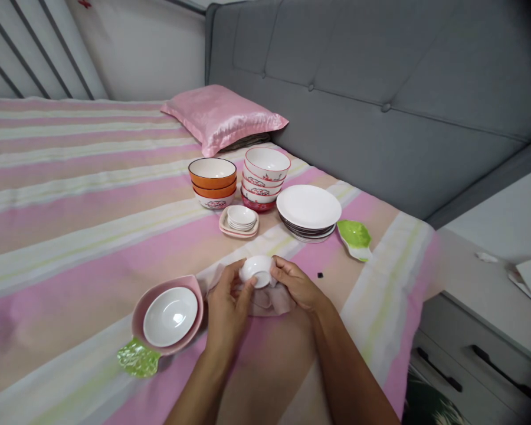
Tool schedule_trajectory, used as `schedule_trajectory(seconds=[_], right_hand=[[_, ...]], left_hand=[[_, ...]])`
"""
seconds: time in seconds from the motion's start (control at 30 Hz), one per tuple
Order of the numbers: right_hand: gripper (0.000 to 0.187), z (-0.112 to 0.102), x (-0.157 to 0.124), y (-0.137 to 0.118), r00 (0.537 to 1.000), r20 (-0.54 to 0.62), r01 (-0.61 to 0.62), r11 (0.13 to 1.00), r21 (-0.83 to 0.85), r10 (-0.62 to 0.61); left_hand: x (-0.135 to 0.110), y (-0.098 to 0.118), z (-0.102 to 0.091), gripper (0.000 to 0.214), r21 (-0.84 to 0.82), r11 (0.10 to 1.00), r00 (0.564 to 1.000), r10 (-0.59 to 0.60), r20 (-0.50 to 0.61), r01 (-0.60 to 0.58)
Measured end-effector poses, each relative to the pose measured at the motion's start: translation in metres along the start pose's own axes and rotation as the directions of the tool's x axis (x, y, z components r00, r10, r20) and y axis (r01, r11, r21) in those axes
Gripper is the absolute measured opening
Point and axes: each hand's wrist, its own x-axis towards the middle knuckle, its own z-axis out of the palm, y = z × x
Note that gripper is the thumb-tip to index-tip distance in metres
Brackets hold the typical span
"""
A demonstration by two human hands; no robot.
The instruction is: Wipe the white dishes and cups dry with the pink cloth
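Observation:
Both my hands grip a small white saucer (257,270) over a pale pink cloth (269,302) on the striped bedsheet. My left hand (226,307) pinches its left rim with thumb and fingers. My right hand (295,284) closes on its right rim. Just left of my left hand lies a pink peach-shaped dish (194,284) with a green leaf (138,358), and a white bowl (170,316) sits in it.
Further back stand a stack of orange bowls (212,180), a stack of red-rimmed white bowls (264,177), small saucers on a pink square dish (239,223), a pile of white plates (308,209) and a green leaf dish (356,237). A pink pillow (223,115) lies by the grey headboard (380,88). A nightstand (482,319) stands right.

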Motion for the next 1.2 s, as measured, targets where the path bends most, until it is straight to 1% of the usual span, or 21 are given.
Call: schedule_trajectory(seconds=[0.1, 0.17, 0.37, 0.57, 0.7, 0.8, 0.83, 0.9, 0.97, 1.0, 1.03, 1.1, 1.2], right_hand=[[0.028, 0.000, -0.001, -0.001, 1.000, 0.006, -0.001, 1.000, -0.017, 0.001], [0.029, 0.000, -0.001, -0.001, 1.000, 0.012, 0.005, 1.000, -0.022, -0.005], [0.029, 0.001, -0.001, -0.003, 0.998, 0.062, 0.019, 0.999, -0.045, -0.016], [0.028, 0.001, -0.002, -0.005, 0.993, 0.119, 0.021, 0.993, -0.115, -0.007], [0.027, 0.002, -0.002, -0.006, 0.991, 0.133, 0.026, 0.988, -0.150, -0.006], [0.026, 0.004, -0.001, -0.005, 0.993, 0.120, 0.027, 0.994, -0.109, -0.014], [0.026, 0.005, -0.001, -0.004, 0.994, 0.106, 0.023, 0.996, -0.080, -0.014], [0.026, 0.005, 0.000, -0.002, 0.998, 0.066, 0.007, 1.000, 0.005, -0.007], [0.026, 0.004, 0.001, 0.002, 1.000, 0.008, 0.009, 0.993, 0.120, -0.010], [0.025, 0.003, 0.002, 0.004, 1.000, -0.022, 0.022, 0.984, 0.178, -0.018], [0.024, 0.001, 0.003, 0.007, 0.998, -0.047, 0.040, 0.973, 0.226, -0.030], [0.022, -0.001, 0.004, 0.010, 0.996, -0.068, 0.068, 0.955, 0.288, -0.050], [0.019, -0.001, 0.005, 0.011, 0.997, -0.056, 0.064, 0.954, 0.293, -0.050]], left_hand=[[0.000, 0.001, -0.003, 0.036, 0.084, 0.996, 0.998, -0.026, 0.059, 0.021], [0.000, 0.001, -0.004, 0.037, 0.148, 0.989, 0.997, -0.021, 0.073, 0.010], [0.000, -0.002, -0.007, 0.035, 0.302, 0.942, 0.987, 0.123, 0.100, -0.148], [0.000, 0.001, -0.008, 0.034, 0.455, 0.839, 0.950, 0.219, 0.223, -0.300], [0.000, 0.002, -0.008, 0.035, 0.506, 0.794, 0.936, 0.226, 0.269, -0.337], [0.000, -0.001, -0.006, 0.035, 0.475, 0.810, 0.934, 0.243, 0.262, -0.344], [0.000, -0.002, -0.005, 0.035, 0.456, 0.825, 0.939, 0.245, 0.242, -0.333], [-0.001, -0.005, -0.003, 0.038, 0.418, 0.867, 0.961, 0.217, 0.171, -0.270], [-0.002, -0.008, 0.000, 0.044, 0.368, 0.915, 0.985, 0.147, 0.086, -0.168], [-0.002, -0.009, 0.001, 0.047, 0.325, 0.938, 0.993, 0.103, 0.062, -0.118], [-0.002, -0.009, 0.002, 0.047, 0.267, 0.961, 0.996, 0.060, 0.060, -0.075], [-0.001, -0.011, 0.004, 0.043, 0.131, 0.991, 0.995, -0.010, 0.103, -0.004], [0.000, -0.012, 0.006, 0.036, -0.001, 0.997, 0.984, -0.077, 0.163, 0.079]])
